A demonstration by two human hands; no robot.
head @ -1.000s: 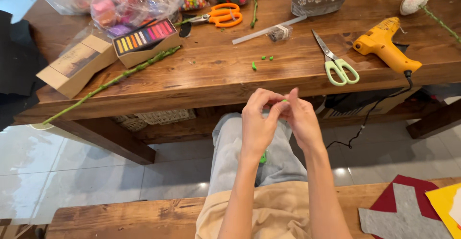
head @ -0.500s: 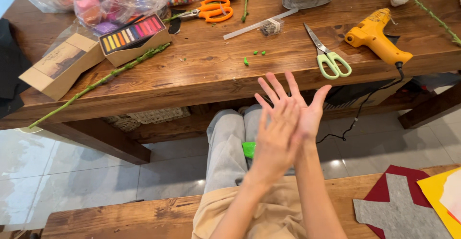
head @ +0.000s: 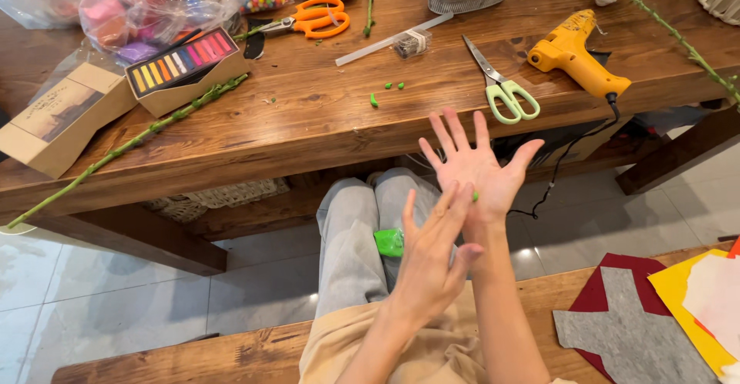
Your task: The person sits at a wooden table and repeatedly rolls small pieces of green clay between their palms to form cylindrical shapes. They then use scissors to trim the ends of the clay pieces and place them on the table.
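Note:
My right hand (head: pixel 474 166) is held flat over my lap, palm up and fingers spread, just in front of the table's edge. A tiny green clay bit (head: pixel 475 196) lies on that palm. My left hand (head: pixel 430 259) is flat too, its fingertips resting on the heel of the right palm beside the bit. A bright green clay lump (head: pixel 389 242) sits on my grey trouser leg below the hands. Three small green crumbs (head: pixel 388 89) lie on the wooden table (head: pixel 308 126).
On the table are green-handled scissors (head: pixel 505 91), orange scissors (head: pixel 312 20), a yellow glue gun (head: pixel 576 52) with its cord hanging down, a pastel box (head: pixel 183 64), a long green stem (head: pixel 131 145) and plastic bags. Felt sheets (head: pixel 640 330) lie on the bench at right.
The hands went from pinching fingertips together to lying flat palm on palm. My left hand has since slid back toward me across the right palm, uncovering the green bit.

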